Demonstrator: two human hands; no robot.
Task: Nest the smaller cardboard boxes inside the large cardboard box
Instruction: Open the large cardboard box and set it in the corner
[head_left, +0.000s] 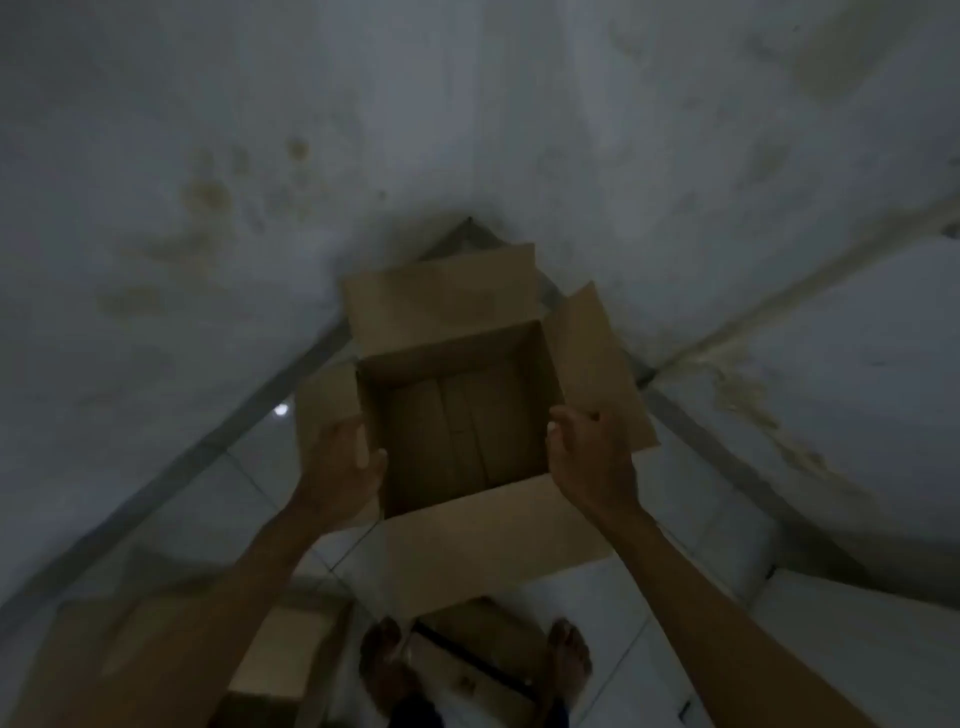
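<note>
The fingers of the left hand curl over the left rim of the open cardboard box, thumb toward the inside. The fingers of the right hand are loosely curled at the right rim, beside the right flap; whether they clamp the wall or only touch it cannot be told in this dim, blurred view.

The box stands in the corner where two stained walls meet, all four flaps spread outward. Its inside shows only the bottom panels. It is probably light and fairly stiff, but the walls will likely bow under a one-sided squeeze.

Take hold at opposite rims, low on the fold lines, not by the flaps, which hinge and give.

On the tiled floor, near the bare feet, lie what appear to be further boxes, apart from the open one.
</note>
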